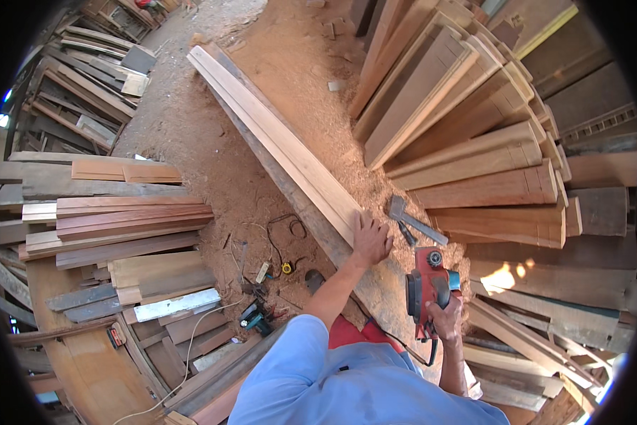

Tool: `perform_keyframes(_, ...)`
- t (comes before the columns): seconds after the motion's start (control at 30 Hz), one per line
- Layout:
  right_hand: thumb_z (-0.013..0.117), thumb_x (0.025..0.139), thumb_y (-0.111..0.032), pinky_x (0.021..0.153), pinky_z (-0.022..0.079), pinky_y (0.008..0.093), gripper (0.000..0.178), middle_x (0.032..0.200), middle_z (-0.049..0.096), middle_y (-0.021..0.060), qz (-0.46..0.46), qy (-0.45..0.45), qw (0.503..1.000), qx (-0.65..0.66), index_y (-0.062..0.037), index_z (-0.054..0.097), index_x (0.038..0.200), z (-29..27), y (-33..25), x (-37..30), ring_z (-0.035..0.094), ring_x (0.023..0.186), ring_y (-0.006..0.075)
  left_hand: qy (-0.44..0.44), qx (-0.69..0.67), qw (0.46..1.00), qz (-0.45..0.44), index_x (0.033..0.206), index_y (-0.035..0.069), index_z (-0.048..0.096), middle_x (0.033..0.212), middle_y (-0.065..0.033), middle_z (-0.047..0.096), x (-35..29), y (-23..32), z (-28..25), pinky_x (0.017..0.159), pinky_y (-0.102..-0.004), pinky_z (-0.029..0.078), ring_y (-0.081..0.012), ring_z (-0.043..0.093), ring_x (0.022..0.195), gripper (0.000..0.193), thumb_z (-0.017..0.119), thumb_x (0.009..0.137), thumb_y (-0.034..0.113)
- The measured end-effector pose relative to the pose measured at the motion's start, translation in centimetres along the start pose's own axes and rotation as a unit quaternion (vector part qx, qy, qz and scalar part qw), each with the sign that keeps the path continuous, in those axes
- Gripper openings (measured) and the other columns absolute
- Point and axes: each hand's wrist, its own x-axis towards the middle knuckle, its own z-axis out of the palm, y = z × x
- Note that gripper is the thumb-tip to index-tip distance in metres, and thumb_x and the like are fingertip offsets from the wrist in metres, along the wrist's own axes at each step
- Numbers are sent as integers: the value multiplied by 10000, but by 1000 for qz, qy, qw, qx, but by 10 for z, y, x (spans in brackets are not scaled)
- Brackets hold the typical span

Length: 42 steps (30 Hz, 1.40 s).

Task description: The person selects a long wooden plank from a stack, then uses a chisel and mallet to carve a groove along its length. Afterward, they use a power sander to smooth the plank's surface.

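My left hand (372, 239) lies with fingers spread on the near end of a long, pale wooden board (290, 152). The board rests lengthwise on a rough, darker plank (276, 173) running away to the far left. In my right hand (446, 316) is a red and black electric planer (426, 280), gripped by its handle and held to the right of the board's near end. Its underside is turned to the left, and a black cord hangs from the rear. Just beyond the planer, a grey flat-bladed tool (419, 221) lies beside the plank; its exact kind is unclear.
Leaning boards (467, 113) fan out at the right. Stacked timber (131, 216) fills the left side. On the shavings-strewn ground lie a yellow tape measure (286, 268), a teal power tool (254, 317) and a looping black cord (272, 230). Another person (150, 8) is partly visible far left.
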Motion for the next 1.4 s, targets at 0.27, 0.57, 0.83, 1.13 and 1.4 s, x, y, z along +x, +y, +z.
perform_keyframes(0.27, 706, 790, -186, 601, 512, 349, 323, 755, 661, 110, -52, -34, 990, -129, 41, 641, 1010, -5, -20, 22, 633, 633, 191, 8, 13, 999, 36, 1189, 38, 610, 1301, -245, 543, -64, -30, 4, 1180, -620, 138, -429, 355, 1378, 446, 548, 914, 383)
perform_keyframes(0.57, 690, 837, -152, 592, 525, 340, 359, 690, 656, 103, -36, -165, 980, -108, 50, 605, 1121, 25, -54, 7, 633, 586, 167, -13, -196, 949, 247, 1148, 121, 594, 1127, -176, 599, -31, 26, -76, 948, -545, 419, -374, 537, 1172, 341, 652, 858, 293)
perform_keyframes(0.83, 720, 806, -231, 854, 531, 413, 527, 1002, 687, 272, -57, -203, 966, -147, 86, 581, 1204, 58, -46, -1, 693, 948, 351, -70, -68, 961, 259, 867, 100, 572, 667, -133, 660, -42, -2, -77, 525, -462, 538, -341, 678, 613, 212, 602, 878, 309)
perform_keyframes(1.13, 705, 804, -236, 832, 540, 418, 577, 985, 686, 285, -92, -227, 954, -173, 84, 550, 1258, 73, -49, 6, 696, 928, 380, 83, -109, 977, 162, 782, 92, 566, 614, -151, 658, -63, -14, -52, 463, -429, 524, -318, 679, 559, 196, 600, 853, 272)
perform_keyframes(1.4, 610, 945, -393, 729, 509, 434, 525, 839, 629, 264, -158, -278, 942, -99, 71, 530, 1176, 73, -25, 18, 661, 797, 384, 174, -163, 969, -68, 1020, 18, 629, 960, -198, 686, -91, -47, -88, 844, -502, 499, -399, 650, 932, 312, 494, 960, 292)
